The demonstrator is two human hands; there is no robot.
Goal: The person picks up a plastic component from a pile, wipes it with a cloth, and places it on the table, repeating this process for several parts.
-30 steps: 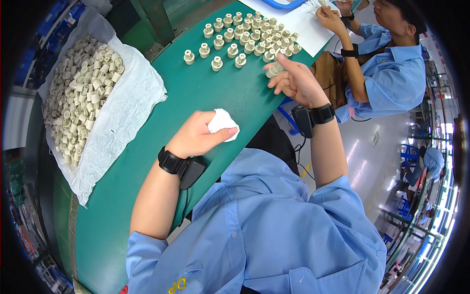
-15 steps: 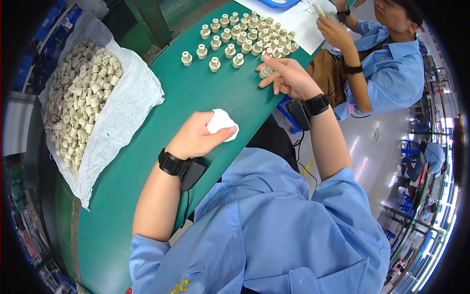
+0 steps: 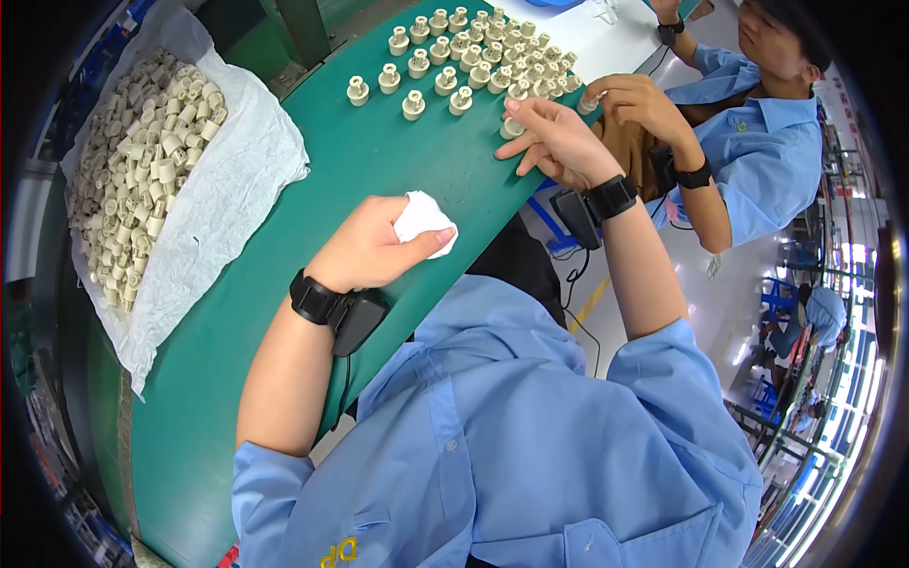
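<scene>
Cream cylindrical parts lie heaped on a crumpled white sheet, left of the green worktop's middle. Left hand: curled around a white cloth-like wad, thumb along its near side. Upright stepped fittings, cream-coloured, stand clustered beyond. For clean handling, steady each piece by its wide base and avoid brushing neighbours. Right hand: reaching forward, fingers spread, thumb by one cream stepped fitting at the cluster's near edge; grip cannot be told.

Yellow lettering is marking the wearer's shirt; a small, unreadable yellow emblem is marking the co-worker's shirt.
</scene>
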